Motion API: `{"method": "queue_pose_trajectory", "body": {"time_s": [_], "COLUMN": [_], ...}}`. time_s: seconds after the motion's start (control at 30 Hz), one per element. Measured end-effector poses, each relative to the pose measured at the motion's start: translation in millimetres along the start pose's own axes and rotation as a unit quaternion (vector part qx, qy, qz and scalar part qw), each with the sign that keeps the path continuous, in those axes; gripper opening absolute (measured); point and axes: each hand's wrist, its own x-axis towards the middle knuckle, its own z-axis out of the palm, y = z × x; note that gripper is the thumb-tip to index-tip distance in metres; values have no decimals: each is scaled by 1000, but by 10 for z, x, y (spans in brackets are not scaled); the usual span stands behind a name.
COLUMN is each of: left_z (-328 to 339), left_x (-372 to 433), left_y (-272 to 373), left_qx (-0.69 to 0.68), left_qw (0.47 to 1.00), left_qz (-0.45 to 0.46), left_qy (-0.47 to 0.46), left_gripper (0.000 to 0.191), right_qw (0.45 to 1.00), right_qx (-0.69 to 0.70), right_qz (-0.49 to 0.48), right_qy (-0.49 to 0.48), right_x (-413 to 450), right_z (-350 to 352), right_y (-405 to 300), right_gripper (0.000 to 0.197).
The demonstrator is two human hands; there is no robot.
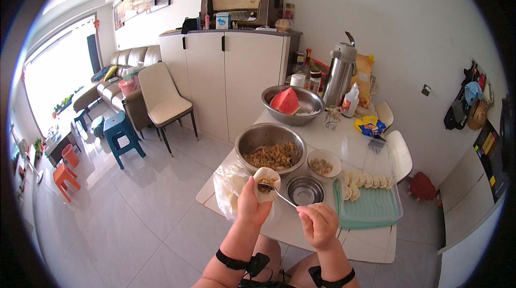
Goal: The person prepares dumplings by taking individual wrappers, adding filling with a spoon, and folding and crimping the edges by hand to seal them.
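Observation:
A round dumpling wrapper (272, 174) with brown filling on it rests in my left hand (252, 203). My right hand (320, 223) grips the handle of a metal spoon (285, 198), whose bowl touches the filling. Beyond my left hand stands a large steel bowl (242, 136) of chopped filling. A small steel bowl (305, 192) sits between the hands and a glass bowl (336, 163) of pale pieces, probably shrimp. At the right, folded dumplings (369, 180) lie in rows in a clear plastic tray (373, 211) over a green one. A plastic bag (227, 185) lies left of my left hand.
Farther back on the table (363, 247) are a steel basin (274, 116) with a watermelon piece (285, 101), a glass cup (332, 118), a spray bottle (350, 100), a steel vacuum flask (340, 70) and a yellow-blue packet (369, 125). White chairs (399, 153) stand along the right side.

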Motion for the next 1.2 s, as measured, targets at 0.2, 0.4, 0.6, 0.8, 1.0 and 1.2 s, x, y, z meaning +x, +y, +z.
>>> {"method": "queue_pose_trajectory", "body": {"time_s": [0.2,0.4,0.6,0.8,1.0,1.2], "left_z": [74,76,7,144,317,290], "left_x": [-37,-44,5,91,193,271], "left_y": [2,70,178,277,495,599], "left_qx": [-3,4,14,25,29,36], "left_qw": [1000,1000,997,992,989,990], "left_qz": [-16,-14,-38,-51,-51,-38], "left_qy": [4,-16,-59,-114,-134,-128], "left_gripper": [40,42,46,40,44,46], "right_qw": [991,994,969,996,972,884], "right_qx": [-1,-40,7,-3,114,219], "right_qz": [71,13,202,46,205,406], "right_qy": [115,99,143,74,15,-76], "right_x": [6,87,58,313,412,416], "right_z": [18,5,33,36,146,245], "right_y": [87,43,16,10,52,194], "right_gripper": [13,14,11,10,14,23]}}
